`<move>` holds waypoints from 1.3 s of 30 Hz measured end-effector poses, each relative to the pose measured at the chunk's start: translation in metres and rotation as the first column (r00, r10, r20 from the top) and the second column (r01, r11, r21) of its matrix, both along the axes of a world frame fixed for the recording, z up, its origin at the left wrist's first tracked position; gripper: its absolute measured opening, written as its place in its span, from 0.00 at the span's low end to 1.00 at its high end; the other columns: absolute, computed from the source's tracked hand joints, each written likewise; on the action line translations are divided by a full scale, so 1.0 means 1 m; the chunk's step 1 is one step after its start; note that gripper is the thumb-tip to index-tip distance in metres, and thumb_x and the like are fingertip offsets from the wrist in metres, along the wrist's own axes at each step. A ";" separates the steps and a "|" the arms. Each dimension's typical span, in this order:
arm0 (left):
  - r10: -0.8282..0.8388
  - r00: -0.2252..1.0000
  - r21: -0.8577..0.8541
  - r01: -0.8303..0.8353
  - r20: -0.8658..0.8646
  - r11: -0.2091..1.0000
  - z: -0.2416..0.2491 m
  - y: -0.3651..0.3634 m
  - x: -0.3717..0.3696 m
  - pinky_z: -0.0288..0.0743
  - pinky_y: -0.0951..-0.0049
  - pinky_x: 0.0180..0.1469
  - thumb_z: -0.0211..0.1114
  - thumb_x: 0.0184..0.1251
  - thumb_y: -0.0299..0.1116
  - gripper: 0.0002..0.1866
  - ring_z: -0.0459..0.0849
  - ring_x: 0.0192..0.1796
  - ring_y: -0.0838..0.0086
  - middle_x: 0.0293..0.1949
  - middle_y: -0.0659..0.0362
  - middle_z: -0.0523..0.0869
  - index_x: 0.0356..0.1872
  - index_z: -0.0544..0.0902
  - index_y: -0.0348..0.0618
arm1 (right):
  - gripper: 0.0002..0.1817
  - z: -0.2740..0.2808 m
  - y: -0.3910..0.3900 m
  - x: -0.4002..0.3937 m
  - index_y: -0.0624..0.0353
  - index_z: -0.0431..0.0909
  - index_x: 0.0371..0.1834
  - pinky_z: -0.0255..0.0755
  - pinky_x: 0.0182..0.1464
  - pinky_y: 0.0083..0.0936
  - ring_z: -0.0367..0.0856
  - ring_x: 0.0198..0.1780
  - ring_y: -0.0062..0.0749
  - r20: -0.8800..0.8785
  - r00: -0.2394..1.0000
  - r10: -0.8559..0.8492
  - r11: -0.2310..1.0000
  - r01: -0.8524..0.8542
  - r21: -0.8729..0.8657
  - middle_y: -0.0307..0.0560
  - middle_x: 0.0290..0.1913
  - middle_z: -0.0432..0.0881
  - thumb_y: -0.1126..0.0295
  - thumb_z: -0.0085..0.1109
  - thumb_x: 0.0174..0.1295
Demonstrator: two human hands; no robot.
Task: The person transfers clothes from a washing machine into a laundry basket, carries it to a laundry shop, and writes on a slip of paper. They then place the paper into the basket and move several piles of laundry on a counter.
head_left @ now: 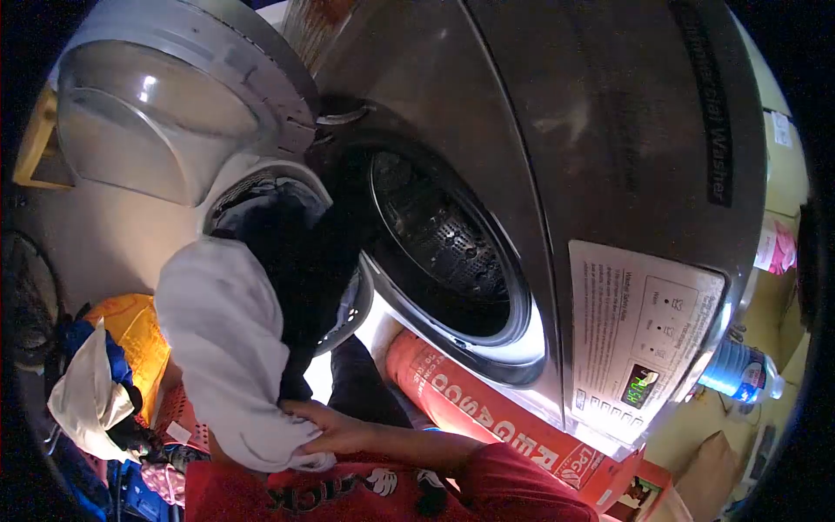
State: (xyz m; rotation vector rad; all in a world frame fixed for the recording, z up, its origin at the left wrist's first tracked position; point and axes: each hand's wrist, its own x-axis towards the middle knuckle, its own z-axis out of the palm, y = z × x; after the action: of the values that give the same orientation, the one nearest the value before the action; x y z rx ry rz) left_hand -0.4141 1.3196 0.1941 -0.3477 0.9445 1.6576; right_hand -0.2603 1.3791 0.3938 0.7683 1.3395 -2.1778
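A bunched white garment (222, 322) hangs in front of my red shirt. My right hand (326, 428) grips its lower end, with the fingers curled into the fabric. Of my left arm only a bit of skin shows at the garment's lower edge; the hand is hidden by the white cloth. Black clothing (300, 261) lies right beside the white garment, spilling over a white laundry basket (364, 304) that holds more dark clothes. Close to these, the front-loading washer (574, 113) has its round door (161, 113) swung wide, and the perforated drum (444, 239) shows inside.
Below the washer lies a red LPG cylinder (487, 400) in this view. Its control panel (644, 339) has a lit green display. A blue-labelled bottle (739, 372) is at the right. Left are a yellow bag (135, 335), a red basket (178, 418) and piled clothes (91, 400).
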 end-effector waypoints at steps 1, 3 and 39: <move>0.002 1.000 -0.015 -0.002 -0.002 1.000 0.004 -0.007 0.000 0.45 0.56 0.59 0.46 0.58 0.48 0.33 0.45 0.63 0.65 0.62 0.56 0.45 0.61 0.44 0.51 | 0.42 0.000 0.003 -0.007 0.62 0.49 0.59 0.48 0.58 0.24 0.54 0.57 0.30 -0.015 1.000 -0.001 0.996 0.000 -0.086 0.46 0.56 0.57 0.75 0.63 0.39; 0.006 1.000 -0.045 -0.006 -0.002 0.999 0.012 -0.025 -0.004 0.45 0.58 0.59 0.47 0.57 0.48 0.33 0.46 0.63 0.65 0.62 0.55 0.46 0.60 0.45 0.49 | 0.42 0.007 0.018 -0.019 0.62 0.49 0.59 0.48 0.58 0.24 0.54 0.57 0.30 0.029 0.999 -0.031 0.974 0.037 -0.223 0.46 0.55 0.57 0.75 0.63 0.38; -0.751 0.311 -0.772 -0.501 -0.583 0.391 -0.105 0.129 0.018 0.56 0.48 0.48 0.49 0.53 0.55 0.28 0.60 0.56 0.60 0.50 0.53 0.65 0.51 0.64 0.49 | 0.47 -0.276 0.158 0.003 0.64 0.36 0.61 0.39 0.62 0.30 0.41 0.64 0.46 0.195 0.946 -0.260 0.677 0.035 0.735 0.60 0.62 0.42 0.54 0.55 0.46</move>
State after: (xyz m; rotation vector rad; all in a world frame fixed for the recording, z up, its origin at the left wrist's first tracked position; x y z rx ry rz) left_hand -0.3960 1.4487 0.0886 0.1576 2.8519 0.6891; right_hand -0.2568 1.5370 0.1174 1.4681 2.0521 -1.4853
